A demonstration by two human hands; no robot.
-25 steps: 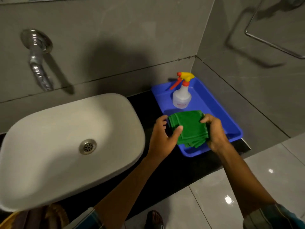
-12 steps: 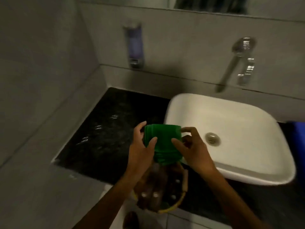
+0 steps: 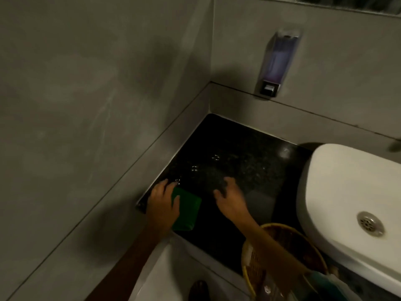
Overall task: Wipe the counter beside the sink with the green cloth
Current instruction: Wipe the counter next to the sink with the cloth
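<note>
Nearest to me, low in the view, a wicker basket (image 3: 282, 257) sits below the counter edge, with my right forearm passing over it. I keep that arm lifted so it does not knock the rim.

My left hand (image 3: 163, 206) lies palm down on the green cloth (image 3: 186, 210), fingers spread flat across its left half, pressing rather than pinching. The cloth is folded into a thick pad and rests on the black counter (image 3: 234, 161) at the front left corner, close against the grey wall ledge (image 3: 121, 187). My right hand (image 3: 230, 198) is just beside it on the bare stone, fingers loosely curled and holding nothing; whether the fingertips touch the surface I cannot tell, as that hand is blurred.

To wipe well, I judge the pad should stay flat under the whole palm, with even downward weight, so its folds do not roll up. I would push away from the front corner in straight overlapping lanes, and get the right hand off the stone first.

Further back, small glints on the stone look like water drops (image 3: 195, 168), so those lanes need slower passes.

Beyond, the white sink (image 3: 347, 192) bounds the counter on the right, and a soap dispenser (image 3: 277, 64) hangs on the far wall, clear of the stroke.
</note>
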